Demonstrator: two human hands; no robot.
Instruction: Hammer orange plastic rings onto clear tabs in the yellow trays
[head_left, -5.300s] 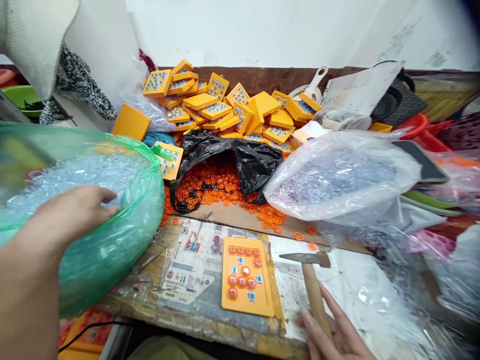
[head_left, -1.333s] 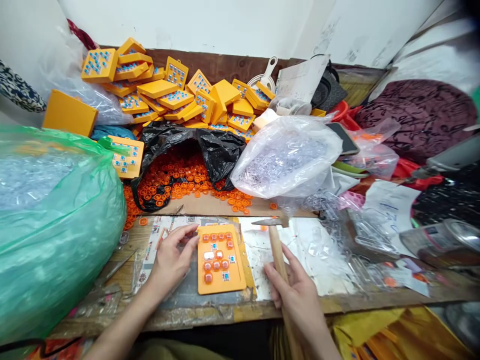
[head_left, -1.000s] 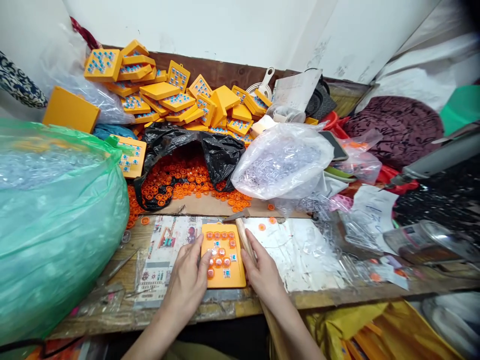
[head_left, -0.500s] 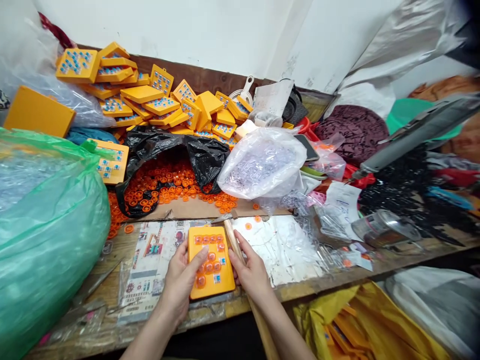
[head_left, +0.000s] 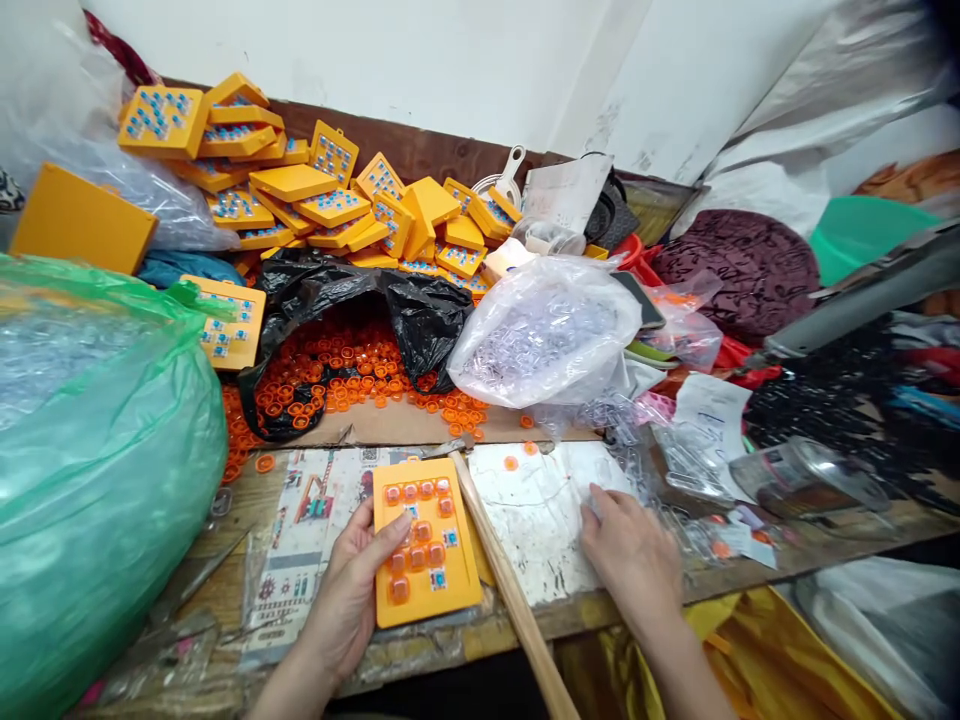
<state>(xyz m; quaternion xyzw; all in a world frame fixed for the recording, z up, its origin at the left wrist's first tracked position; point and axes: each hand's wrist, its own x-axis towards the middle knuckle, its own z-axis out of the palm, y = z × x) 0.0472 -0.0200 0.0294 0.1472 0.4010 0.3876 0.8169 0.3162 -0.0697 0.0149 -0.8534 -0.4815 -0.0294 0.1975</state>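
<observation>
My left hand (head_left: 349,590) grips a yellow plastic panel (head_left: 465,580) by its left side, thumb on the front face. Clear caps with orange rims (head_left: 418,558) cover many of its squares, while a few squares show small blue-centred parts. Beside the panel lies a hammer, its wooden handle (head_left: 517,600) slanting past the table's front edge and its head (head_left: 448,446) beyond the panel's top. My right hand (head_left: 636,550) is over the right part of the white board (head_left: 525,530), palm down, fingers loosely bent and apart; I see nothing held. Small clear plastic pieces (head_left: 649,490) lie close to it.
A black bag (head_left: 322,280) spills orange rings (head_left: 352,365) behind the board. Next to it sits a clear bag of transparent pieces (head_left: 544,330). Yellow panels (head_left: 322,205) are heaped at the back. A large green bag (head_left: 112,480) bulges at left; a glass jar (head_left: 806,475) lies at right.
My right hand has left the hammer handle and panel and moved right across the white board. My left hand keeps the panel, now slightly lower in view.
</observation>
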